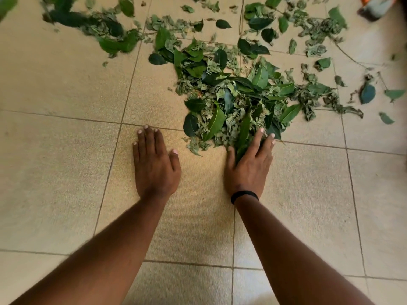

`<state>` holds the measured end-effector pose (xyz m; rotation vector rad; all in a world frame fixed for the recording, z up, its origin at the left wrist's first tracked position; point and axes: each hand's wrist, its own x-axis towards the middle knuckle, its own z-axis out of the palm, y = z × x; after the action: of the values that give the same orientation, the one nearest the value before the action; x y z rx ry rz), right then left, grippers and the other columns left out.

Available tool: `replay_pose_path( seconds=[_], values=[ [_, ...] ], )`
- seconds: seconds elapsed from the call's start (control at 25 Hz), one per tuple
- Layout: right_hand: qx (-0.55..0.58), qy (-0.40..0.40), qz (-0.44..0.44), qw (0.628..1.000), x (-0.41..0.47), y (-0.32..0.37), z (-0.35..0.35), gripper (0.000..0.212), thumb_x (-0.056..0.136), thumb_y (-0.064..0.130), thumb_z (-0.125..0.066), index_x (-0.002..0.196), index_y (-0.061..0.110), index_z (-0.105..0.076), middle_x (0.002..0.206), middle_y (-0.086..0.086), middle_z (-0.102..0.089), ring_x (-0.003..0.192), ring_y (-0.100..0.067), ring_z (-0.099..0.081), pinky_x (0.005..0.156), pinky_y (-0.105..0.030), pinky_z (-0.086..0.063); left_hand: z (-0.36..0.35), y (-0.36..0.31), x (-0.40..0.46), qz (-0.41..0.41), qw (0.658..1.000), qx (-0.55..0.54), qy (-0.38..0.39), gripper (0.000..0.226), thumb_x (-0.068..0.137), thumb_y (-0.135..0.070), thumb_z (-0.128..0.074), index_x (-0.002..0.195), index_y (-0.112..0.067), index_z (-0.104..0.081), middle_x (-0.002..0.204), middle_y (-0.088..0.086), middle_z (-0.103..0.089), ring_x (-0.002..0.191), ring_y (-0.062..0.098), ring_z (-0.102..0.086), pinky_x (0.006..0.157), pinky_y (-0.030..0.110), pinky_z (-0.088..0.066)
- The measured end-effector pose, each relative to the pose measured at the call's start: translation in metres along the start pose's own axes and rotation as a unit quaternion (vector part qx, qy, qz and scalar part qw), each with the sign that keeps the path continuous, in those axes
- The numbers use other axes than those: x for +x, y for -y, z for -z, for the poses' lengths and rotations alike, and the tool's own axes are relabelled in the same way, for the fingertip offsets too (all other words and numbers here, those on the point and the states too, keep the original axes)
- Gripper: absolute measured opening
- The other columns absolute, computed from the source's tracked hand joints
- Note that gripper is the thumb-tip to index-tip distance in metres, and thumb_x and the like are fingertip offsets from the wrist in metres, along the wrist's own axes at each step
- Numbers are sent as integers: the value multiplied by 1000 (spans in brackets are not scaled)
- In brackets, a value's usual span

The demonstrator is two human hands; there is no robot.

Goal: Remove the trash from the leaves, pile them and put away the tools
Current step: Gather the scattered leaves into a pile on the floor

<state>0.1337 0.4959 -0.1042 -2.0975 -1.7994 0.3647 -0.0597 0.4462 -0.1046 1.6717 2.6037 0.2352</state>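
A heap of green leaves [229, 100], fresh and wilted, lies on the beige tiled floor [66, 150] in the upper middle of the head view. My left hand [154, 166] lies flat on the bare tile just left of the heap, fingers straight, touching no leaves. My right hand [248, 166] presses flat against the near edge of the heap, fingers spread, with a few leaves between thumb and forefinger. A black band circles my right wrist. I see no trash among the leaves.
Loose leaves and thin twigs [308, 29] are scattered across the far tiles, with another cluster at the top left [92, 25]. An orange and grey object [376, 7], blurred, sits at the top right corner.
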Motion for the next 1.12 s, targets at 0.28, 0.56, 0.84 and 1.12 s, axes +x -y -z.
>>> replay_pose_path(
  seconds=[0.28, 0.56, 0.84, 1.12],
  values=[
    [206, -99, -11, 974, 9, 28, 22, 76, 96, 25, -49, 159, 7, -12, 167, -14, -10, 155, -25, -4, 125, -53, -3, 2, -1, -1, -3, 1000, -4, 2, 69, 101, -40, -30, 158, -1, -23, 167, 19, -17, 156, 32, -10, 125, 49, -16],
    [45, 298, 479, 825, -61, 21, 11, 79, 95, 26, -46, 160, 10, -4, 168, -12, 3, 156, -23, 3, 126, -44, -15, 4, 0, 0, -5, 1000, -3, 10, 66, 104, -40, -24, 158, -2, -23, 167, 17, -16, 156, 30, -8, 125, 48, -15],
    [4, 215, 285, 934, 83, 46, 22, 75, 97, 12, -43, 161, 19, -4, 166, -12, -14, 150, -28, -23, 120, -52, -29, 4, -1, -1, 2, 1000, -5, 9, 67, 101, -38, -29, 158, -2, -23, 167, 16, -16, 156, 29, -8, 126, 47, -15],
    [222, 293, 343, 864, -20, 81, -2, 59, 99, 15, -37, 157, 10, -23, 160, -12, -33, 144, -8, -28, 120, -19, -19, 7, -2, 1, -9, 999, 17, 38, 77, 97, -46, -17, 159, 0, -19, 167, 19, -12, 157, 30, -5, 126, 48, -13]
  ],
)
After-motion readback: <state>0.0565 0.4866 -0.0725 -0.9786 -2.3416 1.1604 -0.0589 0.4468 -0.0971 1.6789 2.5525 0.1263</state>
